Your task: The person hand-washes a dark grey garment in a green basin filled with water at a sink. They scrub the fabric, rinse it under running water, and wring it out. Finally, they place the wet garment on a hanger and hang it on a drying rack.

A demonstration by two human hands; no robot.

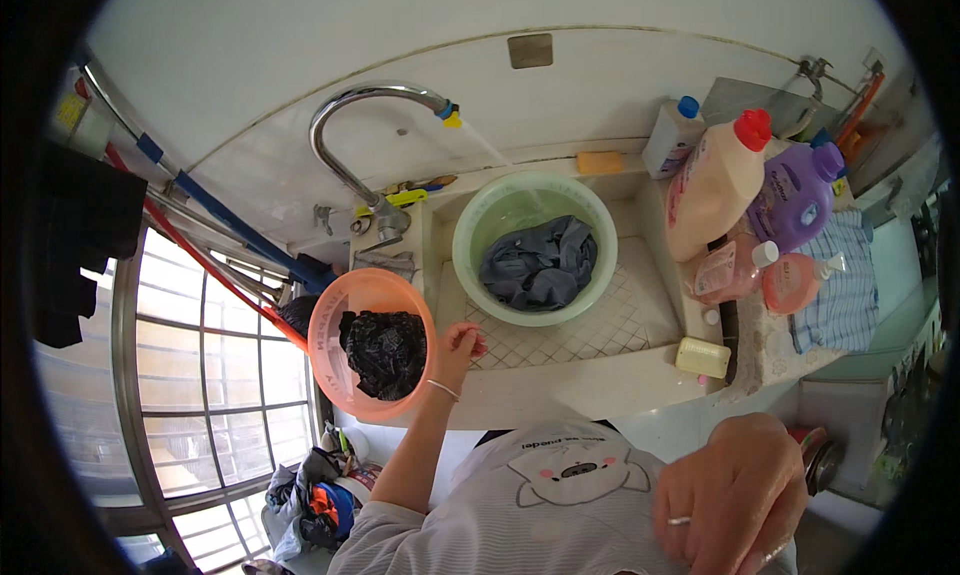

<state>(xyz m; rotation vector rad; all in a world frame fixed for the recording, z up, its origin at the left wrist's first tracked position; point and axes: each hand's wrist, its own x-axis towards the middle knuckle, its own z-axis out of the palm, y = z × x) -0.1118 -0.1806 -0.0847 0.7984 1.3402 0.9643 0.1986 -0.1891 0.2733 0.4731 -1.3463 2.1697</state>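
Note:
My left hand (460, 347), a bracelet at its wrist, is between the two basins, loosely curled and holding nothing that I can see. Close up at the lower right is my right hand (731, 496), wet, with a ring; its fingertips are hidden. A pale green basin (463, 275) stands in the tiled sink with wet grey cloth (536, 263) in it. Water runs into it from the curved chrome faucet (324, 121). Left of my left hand, an orange plastic basin (324, 350) holds a crumpled black garment (384, 353).
Detergent bottles (720, 185), pump bottles (791, 282) and a checked cloth (844, 290) crowd the right ledge. A yellowish soap bar or dish (703, 357) lies on the sink's front corner. Poles (225, 215) slant across the left by the window. An orange sponge (599, 162) rests behind the basin.

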